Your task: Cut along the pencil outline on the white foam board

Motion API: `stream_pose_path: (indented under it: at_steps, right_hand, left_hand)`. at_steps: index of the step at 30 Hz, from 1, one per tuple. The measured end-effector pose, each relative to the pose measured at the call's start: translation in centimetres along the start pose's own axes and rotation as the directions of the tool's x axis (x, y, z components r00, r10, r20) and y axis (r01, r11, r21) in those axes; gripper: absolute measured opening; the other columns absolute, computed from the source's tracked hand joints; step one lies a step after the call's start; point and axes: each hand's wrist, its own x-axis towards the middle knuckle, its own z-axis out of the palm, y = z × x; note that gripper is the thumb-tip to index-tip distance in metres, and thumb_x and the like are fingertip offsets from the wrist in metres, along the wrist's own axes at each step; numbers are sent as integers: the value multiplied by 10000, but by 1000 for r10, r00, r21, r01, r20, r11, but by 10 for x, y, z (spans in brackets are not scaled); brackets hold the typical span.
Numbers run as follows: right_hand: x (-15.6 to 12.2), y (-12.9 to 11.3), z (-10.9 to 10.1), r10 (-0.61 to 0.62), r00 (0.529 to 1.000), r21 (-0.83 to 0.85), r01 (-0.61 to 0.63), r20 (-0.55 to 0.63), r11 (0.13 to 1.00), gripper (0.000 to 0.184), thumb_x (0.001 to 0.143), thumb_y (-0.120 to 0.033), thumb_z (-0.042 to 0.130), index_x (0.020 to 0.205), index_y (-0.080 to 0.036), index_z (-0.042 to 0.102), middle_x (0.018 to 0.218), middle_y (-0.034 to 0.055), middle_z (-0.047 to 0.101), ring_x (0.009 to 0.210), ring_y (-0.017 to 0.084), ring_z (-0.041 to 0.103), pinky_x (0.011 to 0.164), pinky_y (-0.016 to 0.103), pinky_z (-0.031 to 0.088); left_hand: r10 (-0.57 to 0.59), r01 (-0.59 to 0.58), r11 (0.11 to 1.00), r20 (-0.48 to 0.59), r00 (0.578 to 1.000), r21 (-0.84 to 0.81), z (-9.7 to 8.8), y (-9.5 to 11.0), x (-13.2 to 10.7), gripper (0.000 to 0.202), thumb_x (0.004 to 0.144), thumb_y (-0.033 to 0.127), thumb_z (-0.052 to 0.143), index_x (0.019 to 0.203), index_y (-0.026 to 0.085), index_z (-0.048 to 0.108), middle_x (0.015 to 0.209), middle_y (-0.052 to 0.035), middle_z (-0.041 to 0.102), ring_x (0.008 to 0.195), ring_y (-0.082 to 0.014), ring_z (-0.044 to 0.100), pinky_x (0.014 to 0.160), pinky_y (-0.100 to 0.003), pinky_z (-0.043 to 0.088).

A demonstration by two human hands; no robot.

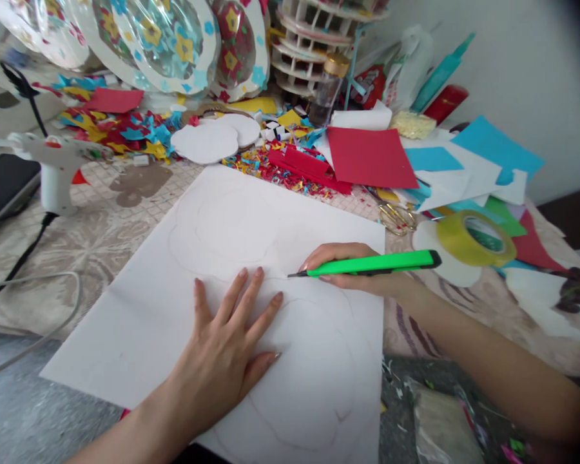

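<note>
A large white sheet (232,245) with faint pencilled curves lies on the table in front of me. My left hand (227,348) rests flat on it, fingers spread, pressing it down. My right hand (357,274) grips a bright green utility knife (372,263), held nearly level. The knife's blade tip touches the sheet on a drawn curve just right of my left fingertips.
A white glue gun (53,161) with its cable stands at the left. A roll of yellow tape (473,237), gold scissors (396,218), red paper (370,158) and blue paper (493,145), white cut-outs (212,138) and confetti scraps crowd the back. Decorated plates (169,38) lean behind.
</note>
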Motion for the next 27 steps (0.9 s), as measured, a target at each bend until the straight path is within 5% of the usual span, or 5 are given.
stream_pose_path:
  at_steps: [27]
  right_hand:
    - [15,-4,-26,11,972,-10,-9,234,1000,342,932,-358,573,1159,-109,630,1137,143,657,1076,218,607,922,362,463]
  left_hand:
    - [-1,1,1000,-7,1000,-10,1,-1,1,641,879,587,474,1441,292,390,1566,-154,265,1425,-361,273,1106,-677,12]
